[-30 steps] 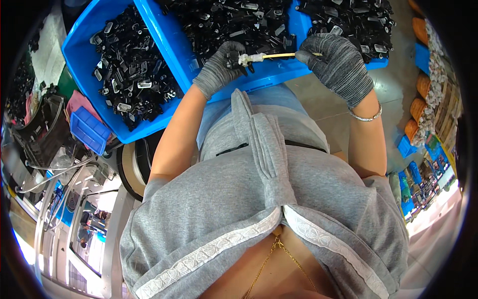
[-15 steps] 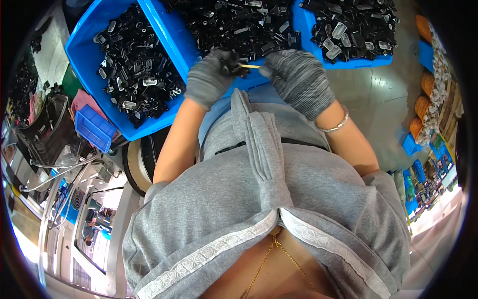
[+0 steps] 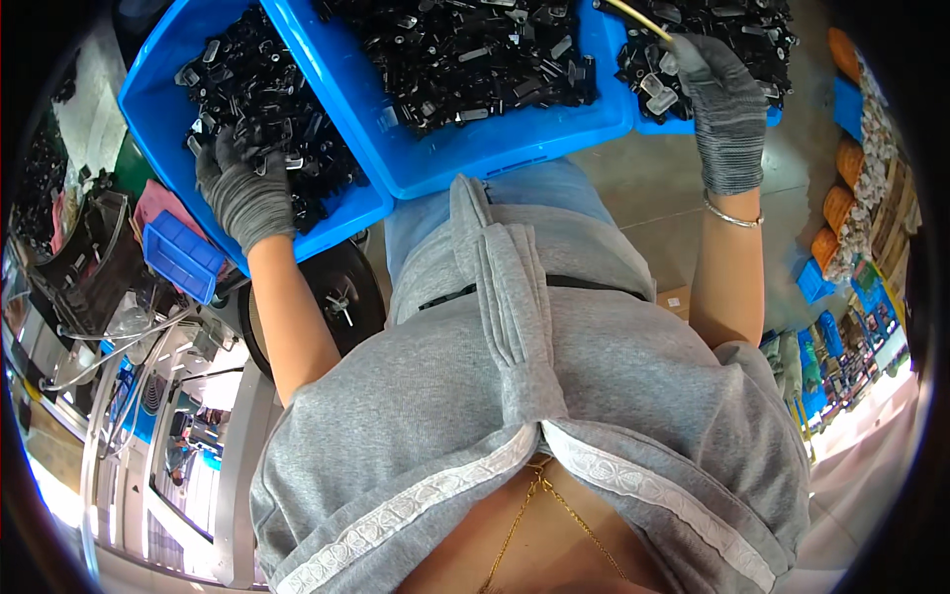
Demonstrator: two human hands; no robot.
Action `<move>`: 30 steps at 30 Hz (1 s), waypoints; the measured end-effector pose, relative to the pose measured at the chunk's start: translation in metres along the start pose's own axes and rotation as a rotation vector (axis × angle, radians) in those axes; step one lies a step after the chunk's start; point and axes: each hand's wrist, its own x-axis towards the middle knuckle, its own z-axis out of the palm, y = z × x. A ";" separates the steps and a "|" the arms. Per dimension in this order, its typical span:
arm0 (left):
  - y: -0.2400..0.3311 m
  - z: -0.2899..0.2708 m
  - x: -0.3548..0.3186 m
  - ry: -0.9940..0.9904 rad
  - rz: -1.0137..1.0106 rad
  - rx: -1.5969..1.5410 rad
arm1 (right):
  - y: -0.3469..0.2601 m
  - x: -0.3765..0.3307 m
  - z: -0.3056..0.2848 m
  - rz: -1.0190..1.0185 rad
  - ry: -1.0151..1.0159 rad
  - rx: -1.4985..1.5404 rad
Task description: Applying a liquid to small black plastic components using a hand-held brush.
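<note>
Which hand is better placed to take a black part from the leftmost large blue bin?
Likely the left hand: it is at the black parts in that bin. The right hand is by the rightmost bin, holding a thin yellowish stick.

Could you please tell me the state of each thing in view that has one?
Left hand: gloved, over black parts
Right hand: gloved, closed on yellow stick
Yellow stick: held, slanted
Black parts: heaped
Left blue bin: uncovered, loaded
Middle blue bin: uncovered, loaded
Right blue bin: uncovered, loaded
Silver bracelet: worn on right wrist
</note>
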 end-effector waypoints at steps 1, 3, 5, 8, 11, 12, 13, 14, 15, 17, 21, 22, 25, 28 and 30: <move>0.018 -0.005 0.005 -0.001 0.006 -0.002 | 0.004 0.001 -0.008 0.055 0.060 -0.018; 0.069 -0.001 0.012 0.066 0.255 -0.232 | 0.014 -0.003 -0.013 0.165 0.033 0.034; 0.131 0.020 0.003 -0.171 0.392 -0.703 | 0.032 -0.015 -0.010 0.254 0.016 0.174; 0.216 0.106 -0.033 -0.696 0.454 -0.658 | 0.031 -0.027 -0.005 0.273 0.069 -0.125; 0.268 0.163 -0.061 -0.893 0.381 -0.456 | 0.019 -0.034 -0.009 0.245 0.001 -0.234; 0.273 0.177 -0.067 -0.906 0.316 -0.337 | 0.021 -0.037 -0.009 0.181 -0.010 -0.274; 0.276 0.181 -0.069 -0.913 0.324 -0.344 | 0.020 -0.040 -0.013 0.185 -0.005 -0.320; 0.273 0.187 -0.069 -0.902 0.329 -0.444 | 0.022 -0.042 -0.015 0.188 -0.006 -0.325; 0.266 0.191 -0.068 -0.886 0.326 -0.541 | 0.024 -0.044 -0.016 0.159 -0.018 -0.385; 0.248 0.180 -0.065 -0.857 0.317 -0.732 | 0.024 -0.046 -0.015 0.132 -0.029 -0.442; 0.207 0.163 -0.058 -0.807 0.268 -1.096 | 0.019 -0.044 -0.003 -0.057 -0.066 -0.358; 0.197 0.156 -0.052 -0.797 0.298 -1.123 | 0.017 -0.040 0.002 -0.115 -0.098 -0.338; 0.177 0.112 -0.042 -0.701 0.256 -1.245 | 0.000 -0.032 0.013 -0.188 -0.193 -0.301; 0.155 0.067 -0.033 -0.503 0.371 -1.094 | -0.013 -0.029 0.030 -0.424 -0.202 -0.334; 0.138 0.034 -0.026 -0.586 0.468 -0.871 | -0.033 -0.030 0.039 -0.358 -0.260 -0.258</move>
